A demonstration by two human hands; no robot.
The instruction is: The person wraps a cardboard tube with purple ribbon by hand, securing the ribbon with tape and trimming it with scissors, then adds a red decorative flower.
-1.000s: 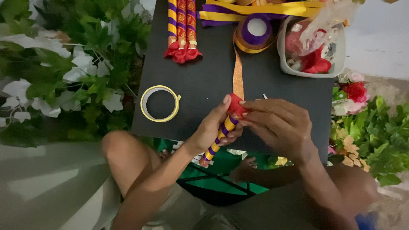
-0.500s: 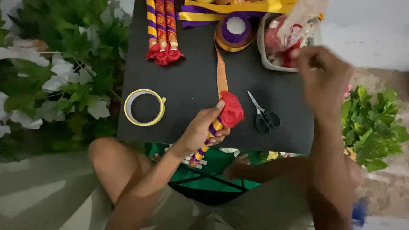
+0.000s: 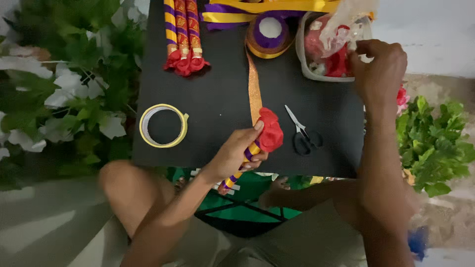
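My left hand (image 3: pixel 236 153) grips a stick wrapped in purple and yellow ribbon (image 3: pixel 236 173), tipped with a red fabric flower (image 3: pixel 270 131), near the front edge of the black board (image 3: pixel 217 104). My right hand (image 3: pixel 378 66) reaches to the far right, its fingers pinching the clear plastic bag (image 3: pixel 346 20) that sits in a clear tub (image 3: pixel 316 74) of red flowers. Black-handled scissors (image 3: pixel 303 133) lie on the board between my hands.
Three finished wrapped sticks (image 3: pixel 183 34) lie at the back left. A roll of yellow tape (image 3: pixel 163 125) sits at the front left. A purple ribbon spool (image 3: pixel 269 32) and a gold glitter strip (image 3: pixel 254 89) lie mid-board. Green foliage (image 3: pixel 54 74) flanks both sides.
My right hand left the flower-tipped stick and moved up and right to the bag in the tub. My left hand keeps hold of the stick. The scissors became visible.
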